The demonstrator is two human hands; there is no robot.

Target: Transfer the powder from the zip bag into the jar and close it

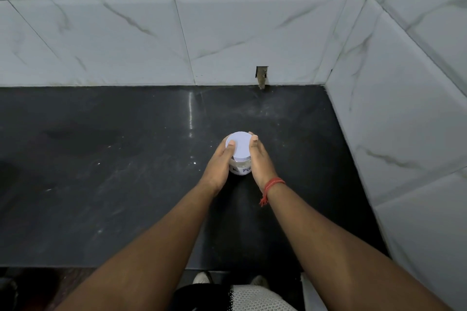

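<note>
Currently one jar (239, 169) is standing upright on the dark worktop (101, 184), roughly at its middle and nearer the right wall than the left edge of the view. One white round lid (239, 145) is sitting on top of the jar. Two hands are closing around it from the near side: the left hand (219, 168) is wrapping the jar's left side with its thumb lying on the left edge of the lid, and the right hand (260, 162) is cupping the right side with a fingertip resting on the lid's right edge. Both are curled and pressing against the jar rather than spread flat.

One white label is showing on the jar between the two hands; only part of its writing is readable, a "K" and then "PO", the rest being hidden behind the palms. One red thread band (271, 188) is circling the right wrist, a loose end hanging toward the near side.

Pale marbled tiles (227, 33) are covering the far wall and the right wall, and one small broken notch (262, 77) is showing in the far tiles just above the worktop. Faint pale specks are scattering over the worktop to the left of the jar.
</note>
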